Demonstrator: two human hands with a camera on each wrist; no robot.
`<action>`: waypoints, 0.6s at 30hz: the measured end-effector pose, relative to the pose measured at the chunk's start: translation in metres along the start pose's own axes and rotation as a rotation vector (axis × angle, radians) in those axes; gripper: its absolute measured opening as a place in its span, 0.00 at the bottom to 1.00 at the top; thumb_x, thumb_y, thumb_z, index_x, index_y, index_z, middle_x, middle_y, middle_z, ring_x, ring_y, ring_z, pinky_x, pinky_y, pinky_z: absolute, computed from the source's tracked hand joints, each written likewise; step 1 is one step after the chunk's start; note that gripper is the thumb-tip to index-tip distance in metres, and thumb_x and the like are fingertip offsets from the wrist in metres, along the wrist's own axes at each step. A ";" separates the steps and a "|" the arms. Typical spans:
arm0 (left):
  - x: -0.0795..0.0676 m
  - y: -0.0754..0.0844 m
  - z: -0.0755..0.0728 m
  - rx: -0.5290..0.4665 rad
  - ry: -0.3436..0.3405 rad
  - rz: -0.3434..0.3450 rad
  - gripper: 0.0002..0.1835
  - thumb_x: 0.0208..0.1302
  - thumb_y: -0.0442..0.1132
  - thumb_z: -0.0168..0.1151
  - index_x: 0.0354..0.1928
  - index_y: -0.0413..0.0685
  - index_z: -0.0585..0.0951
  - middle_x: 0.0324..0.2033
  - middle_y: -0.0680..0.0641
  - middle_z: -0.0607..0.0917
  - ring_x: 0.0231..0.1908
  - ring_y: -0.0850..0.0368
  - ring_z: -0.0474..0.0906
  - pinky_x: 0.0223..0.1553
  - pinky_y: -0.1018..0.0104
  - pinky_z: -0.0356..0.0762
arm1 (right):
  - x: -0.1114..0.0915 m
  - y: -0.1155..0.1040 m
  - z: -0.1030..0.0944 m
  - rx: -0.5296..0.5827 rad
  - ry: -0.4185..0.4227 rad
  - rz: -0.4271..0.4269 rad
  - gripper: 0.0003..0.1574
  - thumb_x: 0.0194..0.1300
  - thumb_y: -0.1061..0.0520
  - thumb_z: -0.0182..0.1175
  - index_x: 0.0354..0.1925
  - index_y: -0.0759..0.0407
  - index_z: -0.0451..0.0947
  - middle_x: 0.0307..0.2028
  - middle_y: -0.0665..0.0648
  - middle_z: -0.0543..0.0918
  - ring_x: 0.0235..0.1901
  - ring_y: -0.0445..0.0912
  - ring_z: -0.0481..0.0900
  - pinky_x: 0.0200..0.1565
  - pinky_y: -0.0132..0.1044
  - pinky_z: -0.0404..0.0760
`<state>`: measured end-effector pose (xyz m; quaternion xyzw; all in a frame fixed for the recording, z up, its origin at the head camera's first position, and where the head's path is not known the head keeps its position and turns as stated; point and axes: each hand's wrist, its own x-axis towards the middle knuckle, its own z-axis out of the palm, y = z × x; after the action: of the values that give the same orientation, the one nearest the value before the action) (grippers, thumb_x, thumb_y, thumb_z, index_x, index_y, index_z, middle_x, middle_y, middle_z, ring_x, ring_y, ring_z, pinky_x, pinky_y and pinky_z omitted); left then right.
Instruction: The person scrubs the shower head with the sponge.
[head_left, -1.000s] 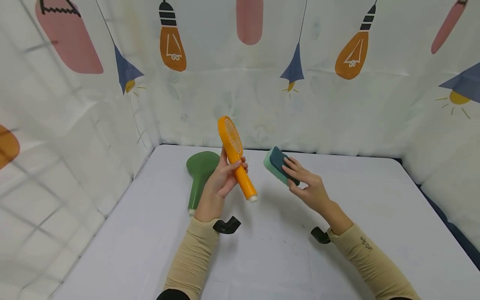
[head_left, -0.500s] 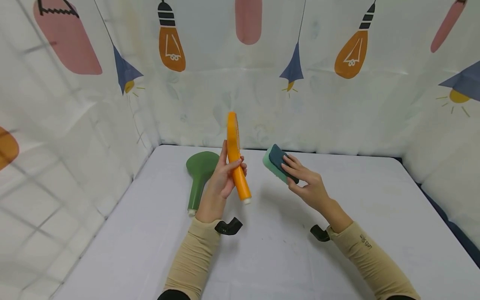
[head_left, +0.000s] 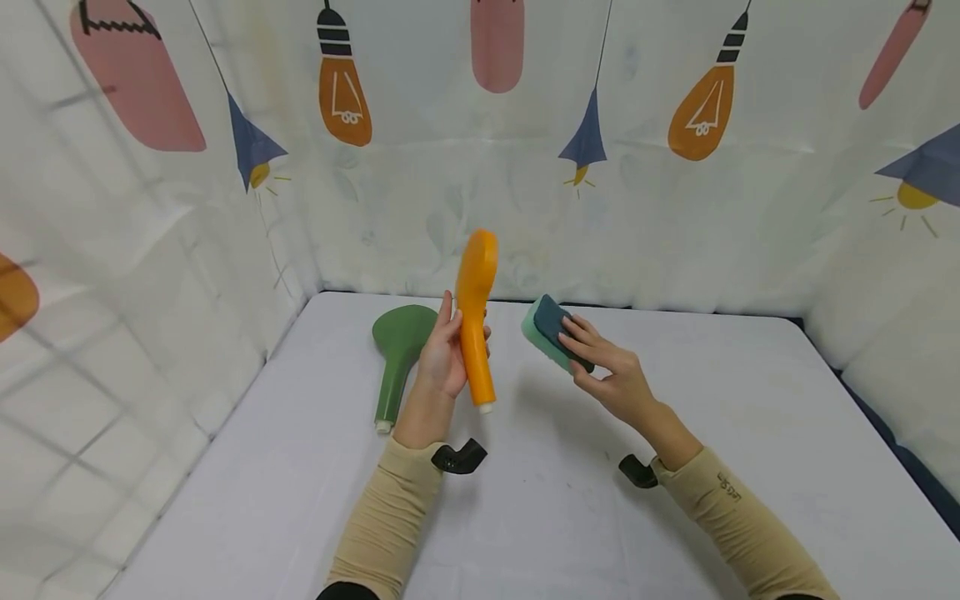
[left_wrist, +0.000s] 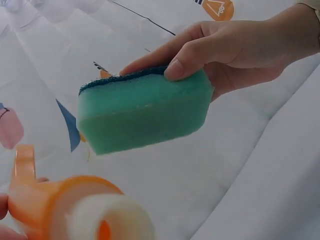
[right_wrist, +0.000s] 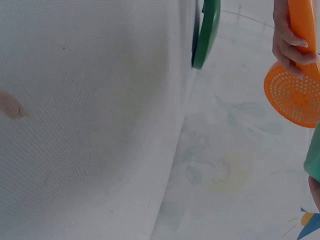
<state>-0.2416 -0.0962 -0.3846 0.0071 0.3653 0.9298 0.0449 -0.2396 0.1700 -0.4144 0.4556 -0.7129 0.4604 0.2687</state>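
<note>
My left hand [head_left: 442, 358] grips an orange shower head [head_left: 476, 283] by its handle, raised above the table with its smooth back turned to the head view. The perforated spray face [right_wrist: 299, 100] shows in the right wrist view, and the pale threaded end [left_wrist: 117, 220] points at the left wrist camera. My right hand [head_left: 618, 375] holds a sponge [head_left: 553, 333] between thumb and fingers, its dark scouring side up toward the fingers and its light green foam facing the shower head. A gap separates sponge and shower head. Behind my left wrist, a green shower head [head_left: 397, 358] lies on the table.
A white-covered table [head_left: 600, 517] spreads under both hands. White curtain walls [head_left: 420, 183] printed with bulbs and lamps stand at its back and left. Small dark cameras [head_left: 459, 457] stick out from the wrists.
The orange shower head has turned in my left hand, from its holed face showing, through edge-on, to its smooth back. The right hand with the sponge has hardly moved.
</note>
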 end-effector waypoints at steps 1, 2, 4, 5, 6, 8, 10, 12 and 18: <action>0.000 0.000 0.000 -0.009 0.008 -0.003 0.33 0.85 0.40 0.39 0.83 0.69 0.43 0.64 0.42 0.69 0.38 0.55 0.79 0.42 0.66 0.77 | 0.000 0.000 0.000 0.000 0.001 -0.001 0.38 0.54 0.81 0.62 0.63 0.65 0.80 0.65 0.69 0.75 0.71 0.57 0.67 0.68 0.41 0.67; 0.000 -0.001 0.000 -0.011 0.009 -0.005 0.34 0.85 0.39 0.40 0.83 0.68 0.41 0.66 0.43 0.68 0.40 0.55 0.80 0.44 0.65 0.77 | 0.000 -0.001 0.000 0.000 0.003 -0.004 0.38 0.54 0.81 0.62 0.63 0.65 0.80 0.65 0.69 0.75 0.71 0.57 0.67 0.68 0.41 0.67; 0.000 -0.001 0.000 -0.019 0.013 -0.011 0.35 0.84 0.39 0.44 0.83 0.65 0.44 0.69 0.43 0.67 0.46 0.53 0.81 0.48 0.62 0.78 | 0.000 -0.002 0.000 -0.003 0.006 -0.008 0.38 0.54 0.81 0.62 0.63 0.65 0.80 0.65 0.69 0.75 0.71 0.57 0.67 0.68 0.41 0.67; 0.000 -0.001 0.000 -0.023 0.013 -0.011 0.34 0.83 0.39 0.46 0.83 0.63 0.46 0.69 0.43 0.67 0.48 0.52 0.82 0.50 0.60 0.79 | 0.000 -0.002 0.000 -0.005 0.007 -0.011 0.38 0.53 0.81 0.62 0.63 0.65 0.80 0.65 0.69 0.75 0.71 0.57 0.67 0.68 0.41 0.67; 0.000 -0.001 0.000 -0.026 0.011 -0.012 0.33 0.83 0.38 0.47 0.82 0.62 0.49 0.69 0.43 0.68 0.49 0.51 0.82 0.51 0.58 0.79 | 0.001 -0.002 0.000 -0.008 0.006 -0.013 0.38 0.53 0.81 0.62 0.63 0.65 0.80 0.65 0.69 0.75 0.71 0.56 0.67 0.68 0.40 0.67; -0.001 -0.001 0.000 -0.023 0.016 -0.013 0.30 0.81 0.38 0.49 0.79 0.59 0.56 0.67 0.43 0.70 0.53 0.49 0.81 0.50 0.53 0.81 | 0.001 -0.002 0.000 -0.016 0.007 -0.019 0.38 0.53 0.81 0.62 0.63 0.66 0.80 0.64 0.70 0.76 0.71 0.56 0.67 0.67 0.40 0.67; -0.002 -0.002 0.000 -0.028 0.023 -0.009 0.28 0.80 0.37 0.50 0.77 0.55 0.60 0.65 0.43 0.72 0.54 0.48 0.80 0.50 0.51 0.80 | 0.001 -0.003 0.001 -0.016 0.003 -0.020 0.38 0.53 0.81 0.61 0.62 0.66 0.80 0.64 0.70 0.76 0.71 0.56 0.68 0.67 0.40 0.68; -0.002 -0.002 0.000 -0.040 0.037 -0.013 0.27 0.78 0.36 0.52 0.75 0.53 0.62 0.63 0.44 0.74 0.55 0.47 0.79 0.51 0.49 0.79 | 0.001 -0.004 0.002 -0.015 -0.003 -0.019 0.37 0.53 0.81 0.62 0.62 0.67 0.80 0.64 0.70 0.76 0.71 0.56 0.68 0.67 0.40 0.68; -0.001 -0.004 0.002 -0.081 0.099 -0.031 0.23 0.77 0.35 0.56 0.70 0.47 0.68 0.59 0.46 0.77 0.55 0.49 0.78 0.57 0.47 0.71 | -0.002 -0.006 0.003 0.009 -0.024 -0.042 0.37 0.53 0.80 0.61 0.62 0.66 0.80 0.65 0.68 0.76 0.71 0.56 0.67 0.67 0.41 0.67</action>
<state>-0.2406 -0.0920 -0.3864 -0.0464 0.3294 0.9421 0.0416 -0.2332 0.1675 -0.4148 0.4772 -0.7044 0.4522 0.2677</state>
